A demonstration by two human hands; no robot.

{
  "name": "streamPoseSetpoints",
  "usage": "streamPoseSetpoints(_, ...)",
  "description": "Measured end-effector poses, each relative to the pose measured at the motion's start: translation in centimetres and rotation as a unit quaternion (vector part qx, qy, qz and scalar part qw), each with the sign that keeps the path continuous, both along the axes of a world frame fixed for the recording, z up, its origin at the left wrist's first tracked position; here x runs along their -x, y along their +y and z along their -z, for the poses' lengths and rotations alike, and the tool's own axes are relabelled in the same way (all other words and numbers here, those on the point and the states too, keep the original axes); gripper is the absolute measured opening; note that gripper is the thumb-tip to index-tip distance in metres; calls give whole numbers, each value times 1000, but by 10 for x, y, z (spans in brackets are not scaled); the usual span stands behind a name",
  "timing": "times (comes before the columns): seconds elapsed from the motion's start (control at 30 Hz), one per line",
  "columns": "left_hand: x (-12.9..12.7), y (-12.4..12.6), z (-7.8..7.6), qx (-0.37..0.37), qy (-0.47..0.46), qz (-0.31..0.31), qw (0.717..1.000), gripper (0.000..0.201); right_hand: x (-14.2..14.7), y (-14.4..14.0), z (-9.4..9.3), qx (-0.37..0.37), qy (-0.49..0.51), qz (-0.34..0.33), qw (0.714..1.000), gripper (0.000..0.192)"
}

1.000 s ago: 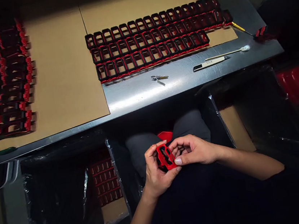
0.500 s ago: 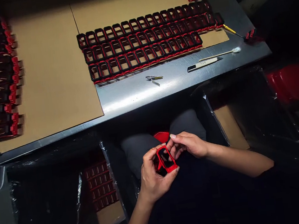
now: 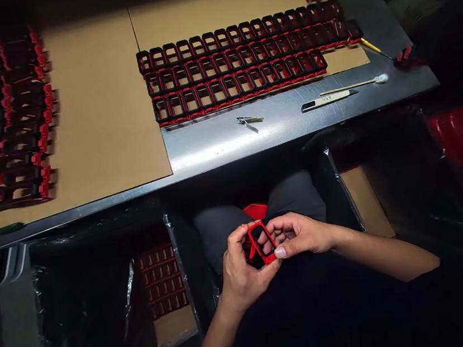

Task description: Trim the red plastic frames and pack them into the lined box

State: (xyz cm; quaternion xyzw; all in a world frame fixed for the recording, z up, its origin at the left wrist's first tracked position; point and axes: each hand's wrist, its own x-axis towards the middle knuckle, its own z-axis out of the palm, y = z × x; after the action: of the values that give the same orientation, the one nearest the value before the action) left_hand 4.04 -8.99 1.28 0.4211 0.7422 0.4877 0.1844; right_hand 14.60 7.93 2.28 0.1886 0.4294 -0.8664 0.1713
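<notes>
Both hands meet low over the person's lap, below the table edge, clamped on one small red rectangular plastic frame with an open window [image 3: 262,242]. The left hand [image 3: 241,273] pinches it from the near and left side, thumb along the frame's left rail and fingers curled under; the right hand [image 3: 297,234] closes on its right rail, thumb tip at the lower corner and fingers folded over the far edge. The frame looks light, stiff and thin-walled, with smooth moulded faces that could slip, so the sound hold is probably on the two long rails rather than across the hollow middle, where squeezing might flex it. Counted: one frame in hand. Well beyond the fingertips, on the brown cardboard sheet [image 3: 101,110] over the grey metal table [image 3: 227,140], stand three rows of like black-and-red frames [image 3: 239,63], roughly a dozen or more per row, the exact number too small to tell; a second, blurred batch [image 3: 9,116] lies far off to the left. Nearer the fingers lie one small metal clip tool [image 3: 249,120], one white-handled knife [image 3: 326,100] and one pale stick swab [image 3: 355,84]. Down left of the left wrist, one lined box holds more red frames [image 3: 162,280].
</notes>
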Motion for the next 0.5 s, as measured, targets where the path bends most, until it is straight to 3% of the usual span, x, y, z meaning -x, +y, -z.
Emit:
streamPoseSetpoints(0.3, 0, -6, 3, 31, -53, -25, 998, 73, 3, 0, -1, 19, -24, 54, 998, 47)
streamPoseSetpoints(0.5, 4, -8, -2, 5, -92, 6, 996, 62, 4, 0, 3, 87, -60, 66, 992, 55)
